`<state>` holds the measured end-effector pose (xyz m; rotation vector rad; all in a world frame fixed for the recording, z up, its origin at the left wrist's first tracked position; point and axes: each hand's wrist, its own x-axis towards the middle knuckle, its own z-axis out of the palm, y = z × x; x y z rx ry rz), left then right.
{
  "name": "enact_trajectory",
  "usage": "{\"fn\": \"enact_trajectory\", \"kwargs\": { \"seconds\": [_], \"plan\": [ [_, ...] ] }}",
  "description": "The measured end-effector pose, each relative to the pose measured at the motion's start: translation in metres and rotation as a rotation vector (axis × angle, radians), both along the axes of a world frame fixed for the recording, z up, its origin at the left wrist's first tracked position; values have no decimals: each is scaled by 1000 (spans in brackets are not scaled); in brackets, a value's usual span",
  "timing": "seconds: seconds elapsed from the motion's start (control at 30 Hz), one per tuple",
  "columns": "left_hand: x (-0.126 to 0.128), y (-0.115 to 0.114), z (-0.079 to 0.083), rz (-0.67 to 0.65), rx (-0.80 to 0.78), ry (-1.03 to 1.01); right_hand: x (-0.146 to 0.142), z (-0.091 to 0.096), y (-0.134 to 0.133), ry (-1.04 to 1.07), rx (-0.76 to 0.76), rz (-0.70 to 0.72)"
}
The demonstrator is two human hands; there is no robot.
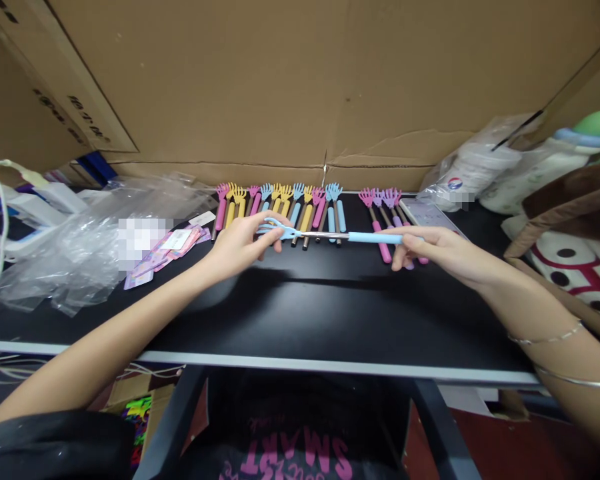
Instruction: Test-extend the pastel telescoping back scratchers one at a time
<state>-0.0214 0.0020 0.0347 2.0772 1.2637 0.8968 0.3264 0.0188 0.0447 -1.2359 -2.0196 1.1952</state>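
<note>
Left hand (pixel 243 245) grasps the claw (pixel 291 231), right hand (pixel 437 248) the handle (pixel 375 237), of a light-blue metal-shafted back scratcher (pixel 327 235). Clear plastic bag (pixel 434 190) holds white cup (pixel 485 167); brown cardboard box (pixel 158 415) holds multicoloured pieces (pixel 139 417).

The held back scratcher (pixel 337 237) is showing a smooth plastic claw (pixel 291 232), a shiny metal rod (pixel 325 235) and a grip (pixel 375 238) that is looking smooth and matt. The black surface (pixel 300 317) is giving off a soft sheen. Brown cardboard (pixel 260 87) is looking matt, with rough creases. Clear plastic bags (pixel 93 230) are shining in crinkles. Printed paper cards (pixel 155 263) are looking smooth. A metal bangle (pixel 580 382) is gleaming.
</note>
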Motion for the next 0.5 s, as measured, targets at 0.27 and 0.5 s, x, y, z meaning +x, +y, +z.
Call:
{"fn": "enact_trajectory", "kwargs": {
  "seconds": [0.27,0.5],
  "plan": [
    [-50,10,7,82,-113,-63,68,2,6,-86,2,-136],
    [-89,15,10,154,-153,-99,102,4,9,-52,5,-309]
  ]
}}
